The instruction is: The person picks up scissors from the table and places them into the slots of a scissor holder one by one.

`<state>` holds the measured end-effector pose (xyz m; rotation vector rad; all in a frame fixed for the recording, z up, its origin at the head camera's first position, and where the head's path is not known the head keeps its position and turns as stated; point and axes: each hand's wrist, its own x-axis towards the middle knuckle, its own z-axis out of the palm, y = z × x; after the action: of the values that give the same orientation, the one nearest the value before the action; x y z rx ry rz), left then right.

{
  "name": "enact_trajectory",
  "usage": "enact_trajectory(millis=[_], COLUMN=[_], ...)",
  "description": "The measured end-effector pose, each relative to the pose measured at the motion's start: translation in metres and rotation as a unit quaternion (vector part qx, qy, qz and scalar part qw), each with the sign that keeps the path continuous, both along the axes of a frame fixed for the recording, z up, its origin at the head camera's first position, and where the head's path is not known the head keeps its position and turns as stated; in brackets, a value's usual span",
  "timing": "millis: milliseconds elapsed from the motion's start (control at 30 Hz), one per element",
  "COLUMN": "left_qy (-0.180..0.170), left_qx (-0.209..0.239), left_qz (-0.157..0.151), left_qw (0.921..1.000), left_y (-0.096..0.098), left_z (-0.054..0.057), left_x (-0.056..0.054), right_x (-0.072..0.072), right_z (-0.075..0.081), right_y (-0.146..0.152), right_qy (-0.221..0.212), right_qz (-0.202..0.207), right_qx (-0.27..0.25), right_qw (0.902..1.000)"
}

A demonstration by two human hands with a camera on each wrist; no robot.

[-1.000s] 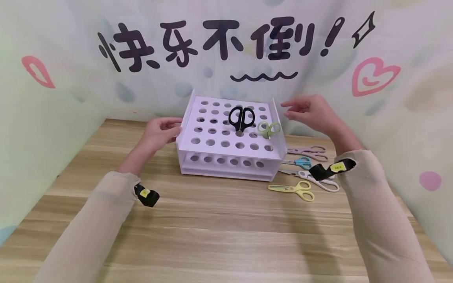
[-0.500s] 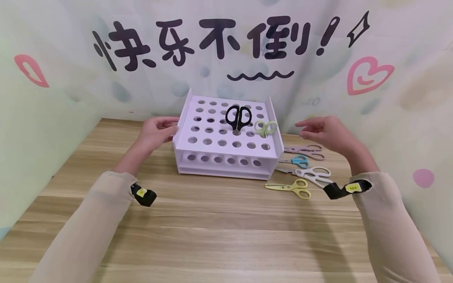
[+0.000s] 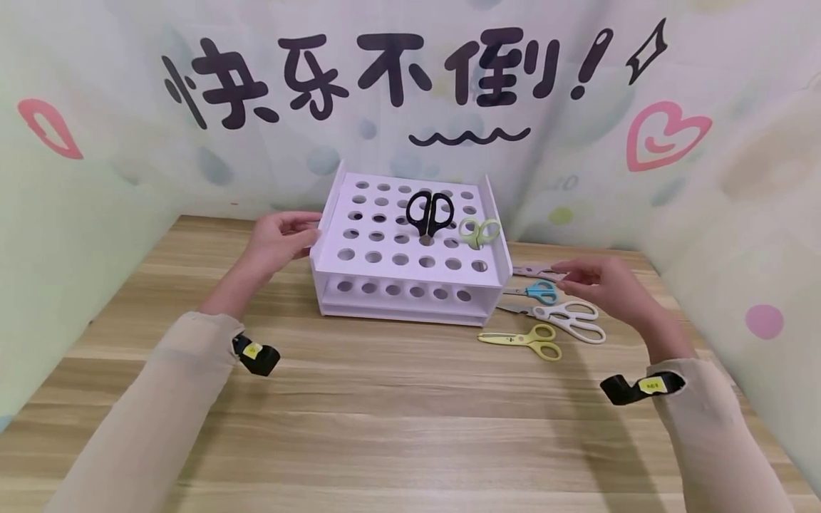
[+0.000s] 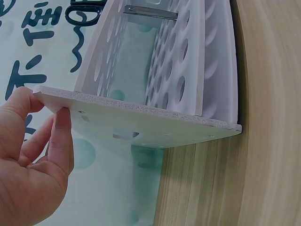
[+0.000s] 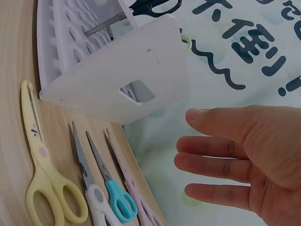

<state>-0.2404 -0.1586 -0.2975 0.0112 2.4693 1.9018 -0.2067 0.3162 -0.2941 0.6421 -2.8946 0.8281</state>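
In the head view my left hand (image 3: 272, 241) is at the left side of a white rack (image 3: 398, 311) with rows of round holes. The left wrist view shows thumb and finger pinching the edge of its side panel (image 4: 178, 134). Black-handled scissors (image 3: 428, 222) and small green scissors (image 3: 478, 232) stand in the holes, handles up. My right hand (image 3: 603, 286) holds nothing, its fingers extended in the right wrist view. From the head it overlaps the handles of the pink scissors (image 3: 529, 271), close by the teal scissors (image 3: 541, 292).
White-handled scissors (image 3: 559, 313) and yellow scissors (image 3: 527, 339) lie on the wooden table (image 3: 385, 427), right of the rack, blades pointing left. A printed cloth (image 3: 590, 149) with large black characters hangs behind the rack.
My right hand has come down and to the right, from beside the rack's upper right edge to over the scissors' handles. My left hand keeps its place at the rack.
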Motion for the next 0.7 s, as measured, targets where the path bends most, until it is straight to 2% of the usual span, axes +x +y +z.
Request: enact_trajectory(millis=[167, 567, 700], left_qy=[0.003, 0.005, 0.006], left_qx=[0.013, 0.015, 0.011], left_qz=[0.004, 0.007, 0.007], left_qw=[0.9999, 0.9998, 0.9999], left_y=[0.001, 0.001, 0.001], left_z=[-0.003, -0.004, -0.003], left_x=[0.0, 0.0, 0.0], right_x=[0.008, 0.029, 0.034], right_z=[-0.01, -0.042, -0.052], right_y=[0.008, 0.024, 0.028], right_qy=[-0.01, -0.092, -0.107], right_qz=[-0.01, -0.044, -0.046], right_qx=[-0.007, -0.02, -0.032], right_qw=[0.9999, 0.9945, 0.9926])
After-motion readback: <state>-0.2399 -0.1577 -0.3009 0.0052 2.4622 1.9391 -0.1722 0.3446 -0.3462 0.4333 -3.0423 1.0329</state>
